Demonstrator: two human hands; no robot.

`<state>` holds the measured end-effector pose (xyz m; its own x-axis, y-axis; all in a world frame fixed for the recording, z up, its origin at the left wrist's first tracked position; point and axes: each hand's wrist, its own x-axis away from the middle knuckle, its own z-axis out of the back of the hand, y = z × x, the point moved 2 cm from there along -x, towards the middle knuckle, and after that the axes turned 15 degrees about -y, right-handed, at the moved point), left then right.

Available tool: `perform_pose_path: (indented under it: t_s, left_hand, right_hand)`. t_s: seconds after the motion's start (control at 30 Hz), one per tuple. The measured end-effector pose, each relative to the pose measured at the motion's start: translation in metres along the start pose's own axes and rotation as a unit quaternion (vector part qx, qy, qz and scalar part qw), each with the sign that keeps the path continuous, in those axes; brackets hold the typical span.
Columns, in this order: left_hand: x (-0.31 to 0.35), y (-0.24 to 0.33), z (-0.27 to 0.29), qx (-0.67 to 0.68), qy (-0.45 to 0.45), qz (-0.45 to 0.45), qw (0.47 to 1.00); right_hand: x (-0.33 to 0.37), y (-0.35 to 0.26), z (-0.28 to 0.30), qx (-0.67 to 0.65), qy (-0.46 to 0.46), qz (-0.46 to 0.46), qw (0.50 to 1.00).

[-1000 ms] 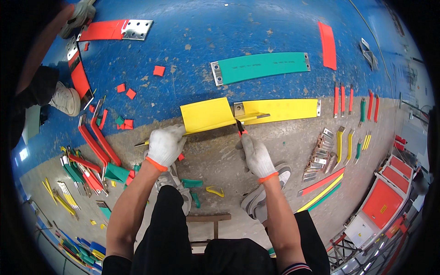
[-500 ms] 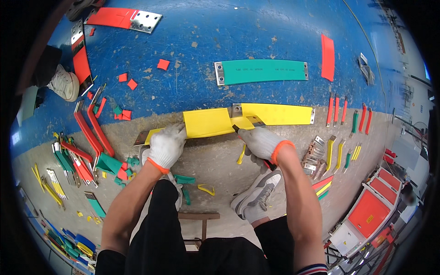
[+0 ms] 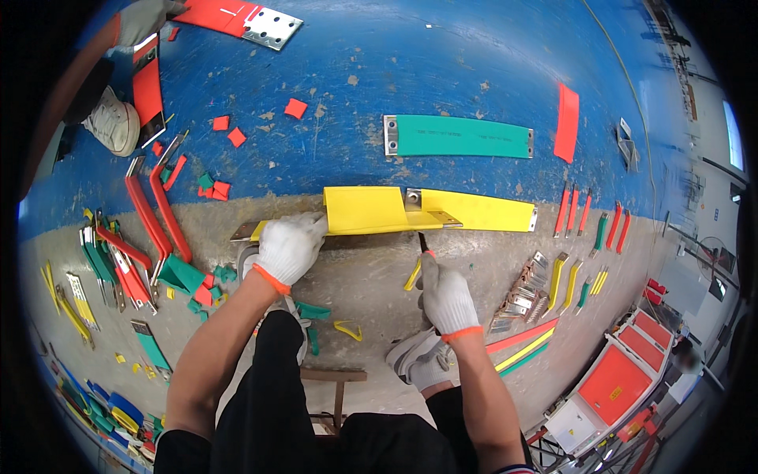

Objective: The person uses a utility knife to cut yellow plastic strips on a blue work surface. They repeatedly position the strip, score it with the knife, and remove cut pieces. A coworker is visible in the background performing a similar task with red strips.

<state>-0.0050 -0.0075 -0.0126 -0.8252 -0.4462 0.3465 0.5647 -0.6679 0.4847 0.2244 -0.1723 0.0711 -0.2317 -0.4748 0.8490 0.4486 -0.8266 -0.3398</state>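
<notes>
My left hand (image 3: 290,243), in a white knit glove with an orange cuff, grips the left part of a bent metal busbar in a yellow sleeve (image 3: 365,210). The busbar's bare metal ends show. My gloved right hand (image 3: 448,299) is closed around a slim knife (image 3: 425,243) with a dark blade and a bit of red on it. The blade points away from me, just below the busbar's near edge; whether it touches cannot be seen. Behind the busbar's right part lies another yellow-sleeved busbar (image 3: 482,212).
A green-sleeved busbar (image 3: 464,136) and a red strip (image 3: 566,122) lie beyond on blue floor. At far left, another person's gloved hand (image 3: 146,20) is at a red-sleeved busbar (image 3: 217,16). Bent red bars (image 3: 150,209), offcuts, and copper-coloured pieces (image 3: 523,294) flank me.
My right hand has drawn back toward me with the knife, whose tip was against the yellow sleeve. My left hand keeps its grip. Another person's hand has come in at top left.
</notes>
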Motion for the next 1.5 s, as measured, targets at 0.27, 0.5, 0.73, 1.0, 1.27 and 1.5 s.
perform_pose_path:
  t_s: [0.27,0.5,0.73,1.0,1.27,1.5]
  left_hand:
    - [-0.004,-0.008,0.011,0.073,-0.035,0.013,0.997]
    - [-0.008,-0.011,0.018,0.099,-0.073,0.022,0.992]
    - [-0.010,-0.013,0.015,0.096,-0.084,0.031,0.991]
    - [-0.008,-0.013,0.013,0.097,-0.060,0.021,0.993]
    - [-0.008,-0.011,0.013,0.106,-0.051,0.013,0.993]
    - [-0.009,-0.012,0.014,0.087,-0.065,0.017,0.994]
  right_hand:
    - [0.006,-0.035,-0.053,-0.065,0.027,0.055,0.996]
    - [-0.018,-0.071,-0.111,-0.147,-0.008,0.125,0.981]
    - [-0.029,-0.074,-0.131,-0.154,0.013,0.123,0.980]
    - [-0.029,-0.070,-0.130,-0.153,0.019,0.117,0.981]
    - [-0.021,-0.080,-0.133,-0.169,0.032,0.099,0.980]
    - [-0.024,-0.091,-0.127,-0.171,0.016,0.099,0.980]
